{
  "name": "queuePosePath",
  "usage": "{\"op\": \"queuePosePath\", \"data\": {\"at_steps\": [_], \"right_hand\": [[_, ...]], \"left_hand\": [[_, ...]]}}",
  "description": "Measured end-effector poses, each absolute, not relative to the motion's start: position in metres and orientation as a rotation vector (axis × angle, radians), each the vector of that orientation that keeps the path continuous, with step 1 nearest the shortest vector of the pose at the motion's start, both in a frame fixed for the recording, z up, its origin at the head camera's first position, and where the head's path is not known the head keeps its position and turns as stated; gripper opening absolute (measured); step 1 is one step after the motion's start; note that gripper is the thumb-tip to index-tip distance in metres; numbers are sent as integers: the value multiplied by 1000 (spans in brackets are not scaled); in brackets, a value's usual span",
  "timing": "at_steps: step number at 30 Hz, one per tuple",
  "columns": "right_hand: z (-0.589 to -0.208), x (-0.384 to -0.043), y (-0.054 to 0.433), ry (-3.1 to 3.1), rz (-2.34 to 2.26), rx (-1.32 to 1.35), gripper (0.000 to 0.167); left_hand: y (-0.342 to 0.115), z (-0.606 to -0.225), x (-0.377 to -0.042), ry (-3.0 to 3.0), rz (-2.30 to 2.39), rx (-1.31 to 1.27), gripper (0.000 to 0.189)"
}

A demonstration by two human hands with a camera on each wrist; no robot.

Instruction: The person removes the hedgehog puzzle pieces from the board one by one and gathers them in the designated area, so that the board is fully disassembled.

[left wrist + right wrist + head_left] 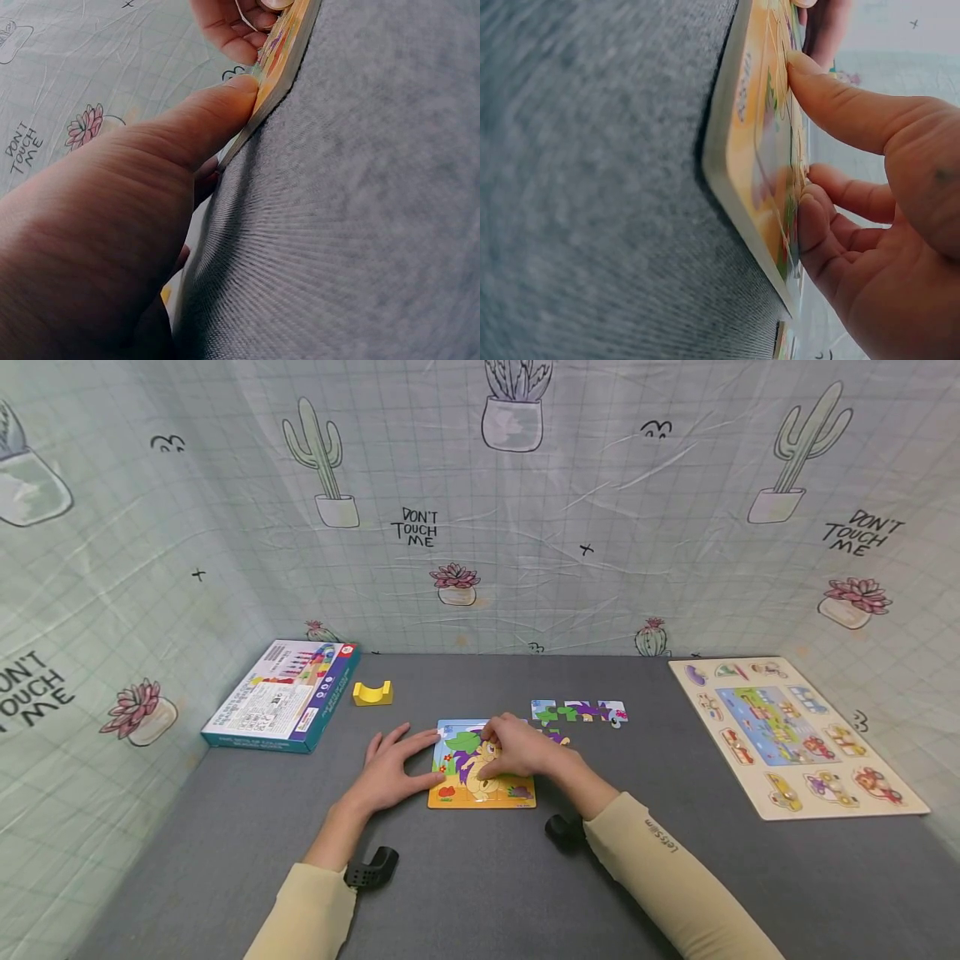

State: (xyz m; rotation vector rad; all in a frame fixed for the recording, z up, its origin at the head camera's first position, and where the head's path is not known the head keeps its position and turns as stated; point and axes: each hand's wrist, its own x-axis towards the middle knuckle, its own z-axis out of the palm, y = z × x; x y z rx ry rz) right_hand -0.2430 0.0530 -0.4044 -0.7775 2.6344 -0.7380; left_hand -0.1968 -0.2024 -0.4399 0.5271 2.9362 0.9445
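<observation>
A hedgehog jigsaw puzzle [468, 797] with an orange lower border lies flat on the dark table in the head view. My left hand [392, 768] rests at its left side, fingers spread, the thumb pressing the lower left border and the index fingertip touching near the upper left corner. Over the picture is my right hand [521, 747]; its thumb [840, 101] and fingertips touch the puzzle surface with a gap between them. No loose piece shows between them, and the hand covers the puzzle's upper right part. Loose jigsaw pieces [567, 714] lie just beyond that hand.
A flat boxed game [285, 693] lies at the back left, with a yellow arched block [372, 694] beside it. On the right is a wooden peg puzzle board [757, 777] with vehicle pictures. A patterned cloth [510, 543] hangs behind the table.
</observation>
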Motion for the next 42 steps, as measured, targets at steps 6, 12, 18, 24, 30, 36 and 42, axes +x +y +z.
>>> {"op": "queuePosePath", "data": {"at_steps": [6, 12, 18, 24, 30, 36, 42], "right_hand": [[-405, -242, 54, 2617, -785, -776, 57], [-405, -241, 54, 2622, -848, -796, 54], [-404, -240, 55, 2630, -984, -814, 38], [-405, -240, 55, 2634, -1063, -821, 24], [-405, -240, 56, 2557, -1184, -823, 16], [-406, -240, 58, 2441, -1337, -754, 15], [-403, -241, 68, 2366, -1456, -746, 16]], "left_hand": [[-203, -441, -197, 2934, 945, 527, 68], [-203, -442, -198, 2937, 942, 528, 69], [-203, -442, -199, 2938, 944, 534, 69], [-203, -442, -199, 2941, 943, 538, 69], [-203, -442, -199, 2943, 947, 545, 68], [-204, -442, -199, 2943, 947, 547, 68], [-204, -441, -199, 2934, 961, 542, 68]]}}
